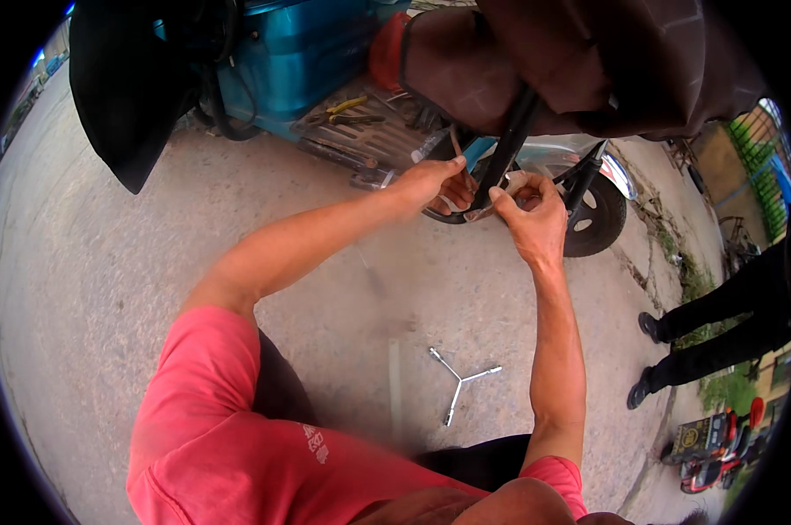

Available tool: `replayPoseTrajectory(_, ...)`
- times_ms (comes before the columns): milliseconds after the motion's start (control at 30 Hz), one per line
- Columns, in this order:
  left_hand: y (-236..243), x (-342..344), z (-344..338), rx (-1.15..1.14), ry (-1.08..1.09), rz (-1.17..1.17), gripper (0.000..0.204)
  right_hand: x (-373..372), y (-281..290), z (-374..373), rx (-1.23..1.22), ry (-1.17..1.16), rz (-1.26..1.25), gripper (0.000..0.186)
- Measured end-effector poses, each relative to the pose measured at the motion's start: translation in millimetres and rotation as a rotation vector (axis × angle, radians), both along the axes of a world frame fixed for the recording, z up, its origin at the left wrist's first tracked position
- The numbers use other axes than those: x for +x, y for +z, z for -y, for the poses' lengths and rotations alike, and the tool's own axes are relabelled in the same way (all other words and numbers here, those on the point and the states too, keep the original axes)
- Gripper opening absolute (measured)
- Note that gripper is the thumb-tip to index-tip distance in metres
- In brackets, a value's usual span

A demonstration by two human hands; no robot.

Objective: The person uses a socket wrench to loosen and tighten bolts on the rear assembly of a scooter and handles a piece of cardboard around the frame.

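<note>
My left hand (pixel 430 185) reaches to the front of a blue vehicle, on the left side of a slanted black tube (pixel 511 140). Its fingers are bent inward; what lies between them is too small to name. On the tube's other side my right hand (pixel 537 214) has thumb and fingers pinched together beside the bar. A thin edge shows between the two hands, its kind unclear. Just right of them is a black tyre (pixel 612 229). A silver Y-shaped socket wrench (pixel 459 379) lies on the ground between my arms.
Yellow-handled pliers (pixel 347 105) and other tools lie on the ribbed footboard (pixel 330 144), below a blue body panel (pixel 299 66). A dark brown cover (pixel 465 70) hangs overhead. To the right, a person in black trousers (pixel 728 306) stands near a parked red motorbike (pixel 706 477).
</note>
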State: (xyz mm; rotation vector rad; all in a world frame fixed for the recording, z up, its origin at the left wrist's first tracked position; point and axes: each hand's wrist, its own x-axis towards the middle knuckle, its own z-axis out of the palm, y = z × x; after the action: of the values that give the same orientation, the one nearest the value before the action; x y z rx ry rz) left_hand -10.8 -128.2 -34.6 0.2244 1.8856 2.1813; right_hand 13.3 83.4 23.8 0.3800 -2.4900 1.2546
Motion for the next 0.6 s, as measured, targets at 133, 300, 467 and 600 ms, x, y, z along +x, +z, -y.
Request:
replayPoseTrajectory(133, 5.1, -2.9, -3.6, 0.042, 0.009, -0.003, 0.051, 8.0, 2.3, 2.4, 0.105, 0.009, -0.073, 0.054)
replayPoseTrajectory(300, 4.7, -4.5, -2.7, 0.067, -0.024, 0.019, 0.051, 14.9, 3.9, 9.9, 0.194, -0.004, -0.228, 0.055)
replayPoseTrajectory(467, 8.4, -3.2, -4.1, 0.137, 0.014, 0.036, 0.059, 17.4, 4.5, 20.2, 0.315, -0.048, -0.308, 0.054)
replayPoseTrajectory(600, 8.2, -7.8, -4.6, 0.187, -0.008, 0.025, 0.065, 16.1, -4.8, 29.8, 0.375, -0.043, -0.326, 0.053)
